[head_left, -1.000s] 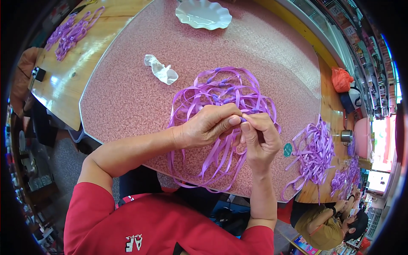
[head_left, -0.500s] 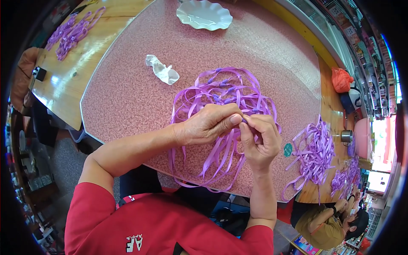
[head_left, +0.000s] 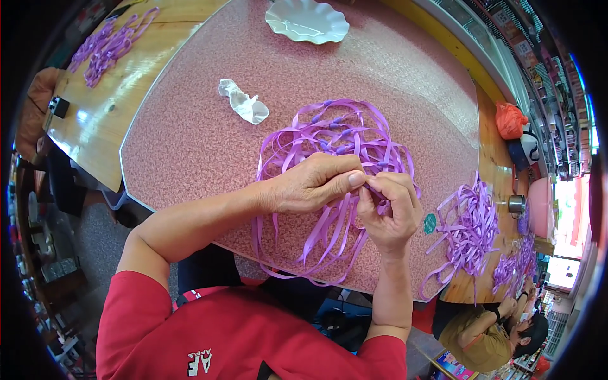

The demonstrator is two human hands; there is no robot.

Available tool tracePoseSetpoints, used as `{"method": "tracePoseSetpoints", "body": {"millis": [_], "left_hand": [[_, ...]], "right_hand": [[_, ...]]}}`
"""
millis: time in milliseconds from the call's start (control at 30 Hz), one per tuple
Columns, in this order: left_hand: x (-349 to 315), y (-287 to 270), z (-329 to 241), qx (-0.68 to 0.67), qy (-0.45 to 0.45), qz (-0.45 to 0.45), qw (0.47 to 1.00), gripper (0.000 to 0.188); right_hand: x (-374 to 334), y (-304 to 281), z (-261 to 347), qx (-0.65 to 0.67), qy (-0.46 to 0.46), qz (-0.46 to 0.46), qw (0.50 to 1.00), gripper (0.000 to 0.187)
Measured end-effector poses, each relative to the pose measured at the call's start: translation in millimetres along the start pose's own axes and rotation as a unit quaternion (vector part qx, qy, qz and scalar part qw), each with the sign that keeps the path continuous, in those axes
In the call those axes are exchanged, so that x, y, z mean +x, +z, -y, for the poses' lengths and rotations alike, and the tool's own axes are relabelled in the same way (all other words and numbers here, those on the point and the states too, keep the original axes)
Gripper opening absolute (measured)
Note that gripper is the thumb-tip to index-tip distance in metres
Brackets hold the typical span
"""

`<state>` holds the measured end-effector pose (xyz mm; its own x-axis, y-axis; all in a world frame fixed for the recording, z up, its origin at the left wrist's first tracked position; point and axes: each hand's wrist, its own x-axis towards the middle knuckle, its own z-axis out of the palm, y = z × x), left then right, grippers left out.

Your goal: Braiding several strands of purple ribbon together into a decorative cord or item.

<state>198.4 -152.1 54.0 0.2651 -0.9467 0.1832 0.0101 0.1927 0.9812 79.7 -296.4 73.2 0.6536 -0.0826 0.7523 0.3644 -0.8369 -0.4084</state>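
Note:
A loose heap of purple lanyards point(head_left: 316, 242), flat ribbon loops with small darker violet fittings point(head_left: 347, 132), lies in front of me at the table's near side. Above its middle my two hands meet, fingertip to fingertip. My left hand point(head_left: 320, 183) is closed, thumb and forefinger pinching a lanyard at the point where the hands touch. From the other side my right hand point(head_left: 391, 209) is closed on the same lanyard, its fingers curled. A bit of dark violet shows between the hands; most of the pinched part is hidden by my fingers.
The pink speckled tabletop point(head_left: 190, 152) bears a crumpled white tissue point(head_left: 244, 104) and a white scalloped dish point(head_left: 308, 21). More lanyards point(head_left: 467, 221) are piled at the right, others point(head_left: 111, 47) far left. A co-worker point(head_left: 484, 342) sits at lower right, a red bag point(head_left: 510, 120) beyond.
My fingers have shifted slightly at the pinched spot, and less of the dark violet piece shows between them. The heap and the other things lie as before.

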Motion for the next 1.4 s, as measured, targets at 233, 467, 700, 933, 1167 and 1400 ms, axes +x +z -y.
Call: {"method": "tracePoseSetpoints", "body": {"millis": [233,467,700,933,1167,1400], "left_hand": [[4,-4,6,0.048,0.018,0.006,0.999,0.038],[2,0,6,-0.025,-0.009,0.014,1.000,0.036],[1,5,10,-0.085,0.011,-0.026,0.996,0.034],[-1,7,8,0.017,0.057,-0.076,0.995,0.031],[6,10,14,0.189,0.223,-0.155,0.944,0.027],[3,8,5,0.004,0.050,-0.065,0.997,0.031]], "right_hand": [[0,-2,-2,0.004,-0.002,0.018,1.000,0.023],[0,-2,0,0.019,0.015,0.010,1.000,0.022],[-9,0,3,0.088,0.082,0.017,0.993,0.016],[-4,5,4,0.064,0.035,-0.008,0.997,0.012],[-6,9,19,0.160,0.183,-0.023,0.970,0.010],[-1,-1,-1,0.053,0.011,0.000,0.999,0.009]]}}
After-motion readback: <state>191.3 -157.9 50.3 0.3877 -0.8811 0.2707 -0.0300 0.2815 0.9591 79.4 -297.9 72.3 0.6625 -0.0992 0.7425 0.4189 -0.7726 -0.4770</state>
